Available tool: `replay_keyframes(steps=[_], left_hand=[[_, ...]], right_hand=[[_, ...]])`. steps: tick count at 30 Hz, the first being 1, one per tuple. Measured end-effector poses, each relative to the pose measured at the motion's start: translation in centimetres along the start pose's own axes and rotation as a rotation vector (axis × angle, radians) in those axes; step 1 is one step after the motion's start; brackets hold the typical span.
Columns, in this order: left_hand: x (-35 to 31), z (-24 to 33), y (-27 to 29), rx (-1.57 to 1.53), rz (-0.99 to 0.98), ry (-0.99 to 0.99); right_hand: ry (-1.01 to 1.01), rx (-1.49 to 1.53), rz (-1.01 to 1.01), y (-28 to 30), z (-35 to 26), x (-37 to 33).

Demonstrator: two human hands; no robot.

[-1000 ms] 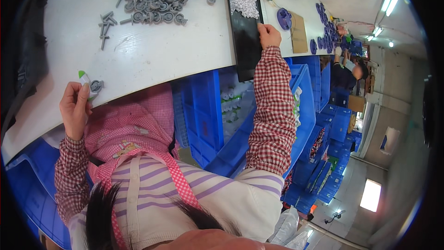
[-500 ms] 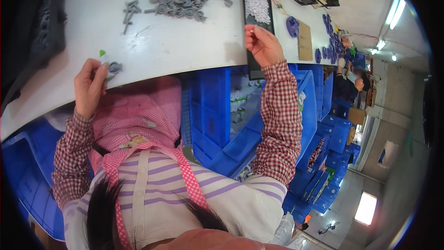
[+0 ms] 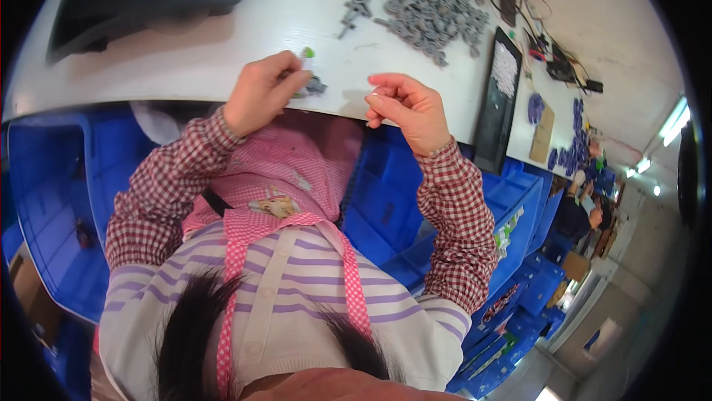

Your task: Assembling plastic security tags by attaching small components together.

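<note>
At the near edge of a white tabletop (image 3: 185, 78), the left hand (image 3: 263, 93) pinches a white-and-green part (image 3: 306, 62), its long axis pointing away from the body, green tip outermost. A grey wheel-like piece (image 3: 317, 87) sits at its right side, facing the right hand (image 3: 411, 108). That hand is a short way right, by the same edge, thumb and fingers bent close; a tiny pale bit may lie between them, too small to tell. White surface shows between the hands. Farther right, a long black tray (image 3: 487, 130) overhangs the near edge, small white pieces (image 3: 504, 70) at its far end. Beyond, toward the far edge, lie a few loose grey parts (image 3: 355, 14) and a grey heap (image 3: 436, 17).
</note>
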State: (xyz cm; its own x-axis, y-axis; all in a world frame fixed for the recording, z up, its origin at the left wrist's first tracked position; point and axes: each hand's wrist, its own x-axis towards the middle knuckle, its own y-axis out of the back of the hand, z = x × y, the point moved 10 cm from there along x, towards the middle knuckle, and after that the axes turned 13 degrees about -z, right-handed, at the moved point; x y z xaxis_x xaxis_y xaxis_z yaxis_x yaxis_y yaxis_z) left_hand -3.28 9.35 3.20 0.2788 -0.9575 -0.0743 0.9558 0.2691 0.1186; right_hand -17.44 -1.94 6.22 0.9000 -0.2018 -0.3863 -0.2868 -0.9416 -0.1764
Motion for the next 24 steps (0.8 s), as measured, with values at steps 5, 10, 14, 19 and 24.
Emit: replay_keyframes(steps=[5, 10, 14, 19, 24], left_hand=[[0.1, 0.4, 0.4, -0.012, 0.003, 0.015], [0.2, 0.4, 0.6, 0.005, 0.008, -0.002], [0.2, 0.5, 0.7, 0.048, 0.011, -0.039], [0.7, 0.9, 0.8, 0.123, -0.003, -0.083], [0.6, 1.3, 0.5, 0.182, -0.005, -0.104]], right_hand=[[0.211, -0.58, 0.025, -2.8, -1.0, 3.7], [0.321, -0.79, 0.008, -4.5, -1.4, 4.9], [0.201, -0.746, -0.01, -4.2, -0.7, 5.7], [-0.157, -0.441, -0.043, -2.3, 2.0, 6.8], [-0.438, -0.286, -0.103, -2.1, 3.9, 7.1]])
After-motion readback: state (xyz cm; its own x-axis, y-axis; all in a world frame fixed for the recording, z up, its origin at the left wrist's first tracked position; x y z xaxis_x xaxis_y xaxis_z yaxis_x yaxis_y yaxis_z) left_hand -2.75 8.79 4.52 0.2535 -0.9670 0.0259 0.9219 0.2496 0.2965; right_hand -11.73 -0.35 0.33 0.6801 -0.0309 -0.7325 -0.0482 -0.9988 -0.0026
